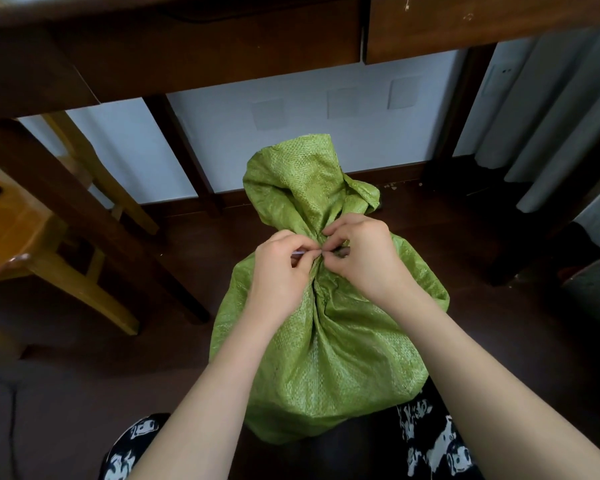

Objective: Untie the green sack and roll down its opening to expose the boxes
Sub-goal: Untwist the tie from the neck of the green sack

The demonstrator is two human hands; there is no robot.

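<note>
The green sack stands upright on the dark floor right in front of your knees, just short of the wooden desk, w/ a yellow chair off to your left. Its neck is bunched tight and cinched by a thin pale tie; the loose top flops up and back above the knot.

Both hands sit at the neck. Your left hand has its fingers pinched narrow on the tie's free end, and your right hand pinches close at the knot itself, fingertips nearly meeting the left's. Can't tell exactly which strand the right one holds.

Handling, as a guess: woven plastic cloth, thin, crinkly, a bit slick, so it won't tear easily but slides under a loose pinch. The tie is small & fiddly, so work it w/ fingertips or nails, not whole-hand pulls. The belly looks full and lumpy, prob. stiff boxes inside, none visible yet, so it should stay upright. For rolling down, take the rim at two opposite sides & fold outward
</note>
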